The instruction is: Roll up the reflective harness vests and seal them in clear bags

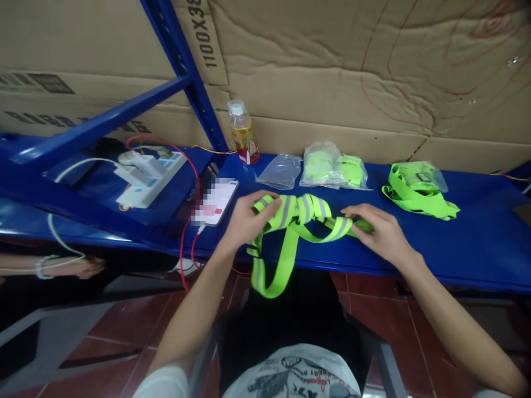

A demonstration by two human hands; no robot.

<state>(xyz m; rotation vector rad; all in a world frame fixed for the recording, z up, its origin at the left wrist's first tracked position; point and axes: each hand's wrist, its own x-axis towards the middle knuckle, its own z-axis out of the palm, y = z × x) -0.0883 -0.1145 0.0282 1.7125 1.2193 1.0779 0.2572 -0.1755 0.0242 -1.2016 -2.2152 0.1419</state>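
My left hand point(248, 222) and right hand point(380, 233) clamp their fingers on the reflective strap point(307, 211): half bundled, one loop dangling off the tabletop point(477, 246).

Neon-green strap point(298, 221) with grey reflective stripes on a blue shelf point(456, 243).

A long blue metal shelf point(456, 243) runs left to right. On its left part lie a white power strip point(151, 177) with plugs and a phone point(218, 202). At the far edge stand a drink bottle point(244, 132), an empty clear bag point(280, 171) and bagged green straps point(332, 166). A loose green strap bundle point(417, 190) lies to the right. At the near middle, a reflective strap point(307, 213) lies with one loop hanging over the edge.
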